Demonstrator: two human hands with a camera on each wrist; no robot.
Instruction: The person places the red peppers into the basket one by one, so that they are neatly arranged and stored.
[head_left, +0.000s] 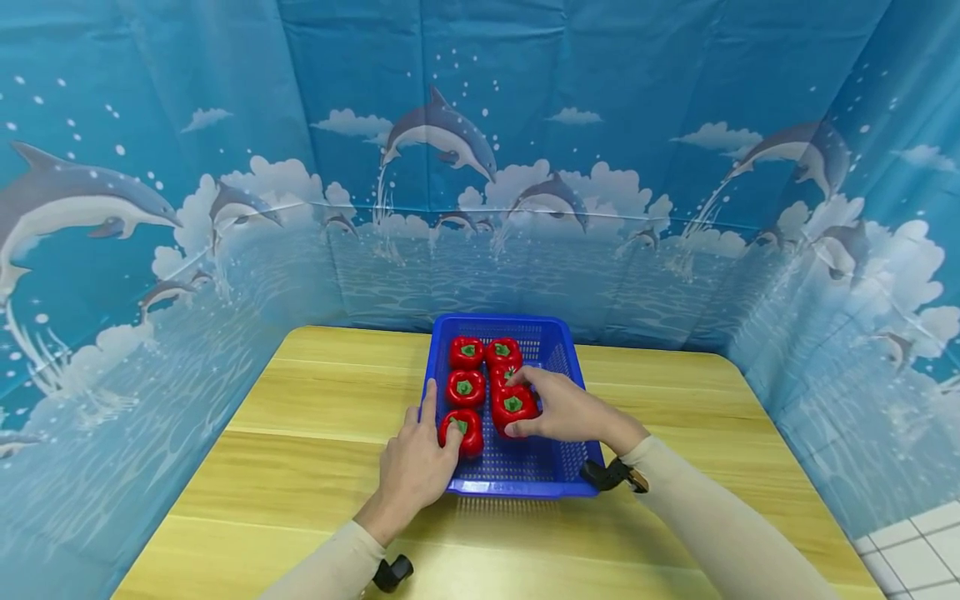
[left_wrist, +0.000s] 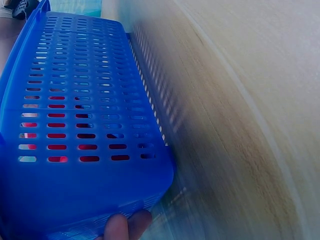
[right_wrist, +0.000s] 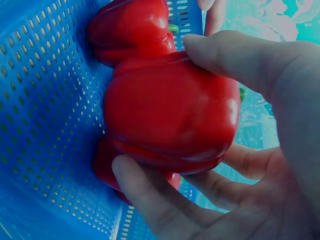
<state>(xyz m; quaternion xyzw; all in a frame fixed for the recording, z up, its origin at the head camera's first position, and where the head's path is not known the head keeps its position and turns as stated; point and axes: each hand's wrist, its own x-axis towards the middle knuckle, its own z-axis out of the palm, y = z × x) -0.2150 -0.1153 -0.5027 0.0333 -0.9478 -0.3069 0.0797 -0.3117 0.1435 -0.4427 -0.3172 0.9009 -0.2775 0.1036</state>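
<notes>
My right hand grips a red bell pepper inside the blue plastic basket. In the right wrist view, thumb and fingers lie around the sides of that bell pepper, with other peppers on either side of it. The left hand holds the basket's left side, thumb over the rim beside the front-left pepper. From the left wrist, fingertips show against the outside of the slotted basket wall. More red peppers with green stems, such as the middle-left one, stand in two columns.
The basket stands on a yellow wood-grain table, near its back edge. Behind and beside the table hangs a blue curtain printed with dolphins. White tiles show at the lower right.
</notes>
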